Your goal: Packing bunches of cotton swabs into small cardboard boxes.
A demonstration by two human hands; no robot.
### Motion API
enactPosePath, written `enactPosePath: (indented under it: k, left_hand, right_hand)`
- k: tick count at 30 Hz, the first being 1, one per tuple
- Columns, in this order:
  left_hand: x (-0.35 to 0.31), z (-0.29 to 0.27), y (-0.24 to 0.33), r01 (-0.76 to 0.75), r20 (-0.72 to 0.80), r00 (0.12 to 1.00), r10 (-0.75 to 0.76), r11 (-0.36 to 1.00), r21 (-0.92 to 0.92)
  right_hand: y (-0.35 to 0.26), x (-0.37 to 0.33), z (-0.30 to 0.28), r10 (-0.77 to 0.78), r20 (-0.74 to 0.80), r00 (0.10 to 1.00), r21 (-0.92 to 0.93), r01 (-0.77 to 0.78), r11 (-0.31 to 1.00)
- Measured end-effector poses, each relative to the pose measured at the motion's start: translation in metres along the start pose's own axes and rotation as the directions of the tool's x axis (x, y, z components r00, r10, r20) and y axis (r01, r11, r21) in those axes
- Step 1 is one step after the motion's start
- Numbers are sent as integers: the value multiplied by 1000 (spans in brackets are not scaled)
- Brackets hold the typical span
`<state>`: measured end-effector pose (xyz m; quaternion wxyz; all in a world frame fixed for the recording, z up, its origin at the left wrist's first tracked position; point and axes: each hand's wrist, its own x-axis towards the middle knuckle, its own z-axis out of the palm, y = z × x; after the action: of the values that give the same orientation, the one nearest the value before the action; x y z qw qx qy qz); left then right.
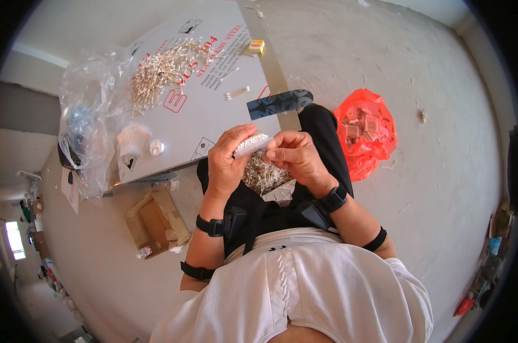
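Above my lap, a bundle of white-tipped cotton swabs (252,144) lies in what looks like a clear plastic sleeve. My left hand (225,159) is wrapped around its left side, fingers over the top. At the right end, my right hand (300,156) pinches the plastic edge between thumb and fingers. Just below both hands, a heap of loose cotton swabs (263,176) sits in a container between my legs, its walls mostly hidden. A larger pile of loose cotton swabs (161,74) is spread on the table (213,108) ahead.
On the table are a crumpled clear plastic bag (90,108), a small round white container (156,147), a few stray swabs (236,93) and a small yellow box (256,46). A red plastic bag (364,134) holding small packs stands right. An open cardboard box (157,222) lies left on the floor.
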<state>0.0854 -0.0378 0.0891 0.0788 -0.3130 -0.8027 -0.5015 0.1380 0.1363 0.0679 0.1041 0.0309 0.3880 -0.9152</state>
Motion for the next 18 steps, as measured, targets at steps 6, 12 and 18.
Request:
enactPosePath:
  k: [6, 12, 18]
  left_hand:
    - [-5, -1, 3, 226, 78, 973, -216, 963, -146]
    - [-8, -1, 2, 273, 118, 960, -254, 943, -192]
    - [-9, 1, 3, 272, 111, 961, -253, 940, -206]
  right_hand:
    - [-3, 9, -3, -488, 48, 871, -522, 438, 731]
    - [1, 15, 0, -378, 14, 925, -415, 350, 840]
    - [4, 14, 2, -134, -101, 986, -118, 122, 985]
